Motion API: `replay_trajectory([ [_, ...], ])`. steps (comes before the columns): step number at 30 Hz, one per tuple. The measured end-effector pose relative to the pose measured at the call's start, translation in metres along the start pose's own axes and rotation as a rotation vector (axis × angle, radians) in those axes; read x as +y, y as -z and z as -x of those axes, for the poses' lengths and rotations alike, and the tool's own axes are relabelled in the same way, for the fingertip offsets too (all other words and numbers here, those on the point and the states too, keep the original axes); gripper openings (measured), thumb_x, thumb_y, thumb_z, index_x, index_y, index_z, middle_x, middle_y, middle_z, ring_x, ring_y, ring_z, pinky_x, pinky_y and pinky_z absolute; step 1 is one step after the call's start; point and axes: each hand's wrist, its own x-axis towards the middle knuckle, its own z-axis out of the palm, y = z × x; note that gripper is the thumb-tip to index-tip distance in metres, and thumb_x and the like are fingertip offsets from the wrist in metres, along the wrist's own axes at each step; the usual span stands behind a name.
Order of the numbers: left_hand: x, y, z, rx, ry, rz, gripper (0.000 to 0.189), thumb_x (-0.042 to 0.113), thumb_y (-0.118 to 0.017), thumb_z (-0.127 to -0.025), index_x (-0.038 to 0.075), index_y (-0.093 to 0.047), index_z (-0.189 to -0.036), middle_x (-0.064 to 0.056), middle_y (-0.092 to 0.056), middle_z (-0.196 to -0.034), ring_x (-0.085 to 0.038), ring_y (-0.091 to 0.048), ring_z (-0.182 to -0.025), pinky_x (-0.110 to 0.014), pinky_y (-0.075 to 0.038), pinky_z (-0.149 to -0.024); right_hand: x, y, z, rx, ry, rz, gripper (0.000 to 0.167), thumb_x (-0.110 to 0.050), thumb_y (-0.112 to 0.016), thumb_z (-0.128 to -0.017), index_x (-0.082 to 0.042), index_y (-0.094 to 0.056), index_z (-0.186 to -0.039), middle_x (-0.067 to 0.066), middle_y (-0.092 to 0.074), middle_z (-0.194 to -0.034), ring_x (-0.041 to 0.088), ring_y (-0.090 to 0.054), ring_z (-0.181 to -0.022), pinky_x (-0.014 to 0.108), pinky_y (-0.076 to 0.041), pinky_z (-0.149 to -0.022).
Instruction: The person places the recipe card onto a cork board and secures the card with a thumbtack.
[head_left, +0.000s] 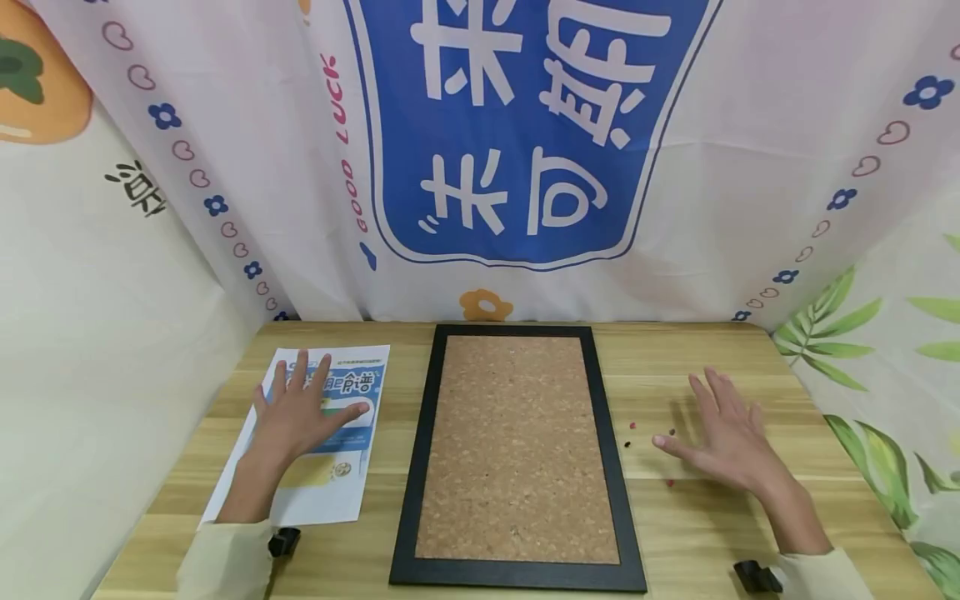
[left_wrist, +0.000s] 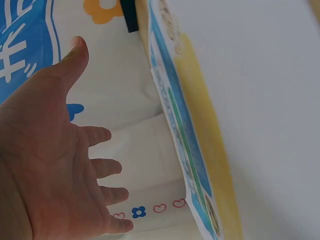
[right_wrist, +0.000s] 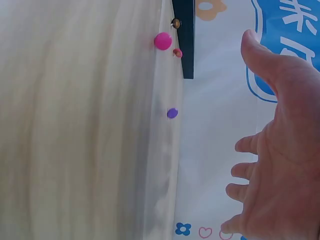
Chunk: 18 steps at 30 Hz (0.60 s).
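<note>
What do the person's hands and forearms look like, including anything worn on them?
The left hand and right hand are bare, with no gloves or rings visible. Pale cream sleeves cover the forearms partway, and a small black device sits beside each cuff.

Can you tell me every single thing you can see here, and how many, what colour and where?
Table: one, light wood, in front of the person
Cork board: one, brown, black frame, middle of the table
Printed sheet: one, mostly white, blue and yellow, left of the board
Tacks: four, two pinkish-red, one purple, one brownish, right of the board
Back cloth: one, white with a blue panel, behind the table
Side cloths: two, off-white with pictures, left and right
Black gadgets: two, black, at the wrists
Sleeves: two, cream, on the arms
Left hand: one, bare, above the sheet
Right hand: one, bare, near the tacks
</note>
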Motion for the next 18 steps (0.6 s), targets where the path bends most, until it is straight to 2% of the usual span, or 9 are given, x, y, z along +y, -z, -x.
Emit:
replay_trajectory([
  [12, -0.023, 0.004, 0.004, -0.012, 0.018, -0.038, 0.121, 0.085, -0.060, -0.090, 0.003, -0.020, -0.170, -0.037, -0.005, -0.174, -0.066, -0.001, -0.157, -0.092, -0.004, -0.117, -0.011, -0.002, -0.007, -0.019, 0.019, -0.049, 0.117, -0.062, -0.075, -0.092, 0.009, -0.020, -0.167, 0.039, -0.009, -0.173, 0.064, -0.011, -0.158, 0.091, -0.005, -0.118],
  [18, -0.036, 0.007, 0.007, -0.010, 0.018, -0.025, 0.116, 0.076, -0.063, -0.094, -0.002, -0.021, -0.169, -0.039, -0.007, -0.172, -0.069, -0.006, -0.155, -0.090, -0.008, -0.119, -0.012, -0.005, -0.010, -0.030, 0.021, -0.047, 0.114, -0.060, -0.077, -0.093, 0.011, -0.023, -0.164, 0.044, -0.018, -0.168, 0.068, -0.020, -0.151, 0.087, -0.019, -0.118],
])
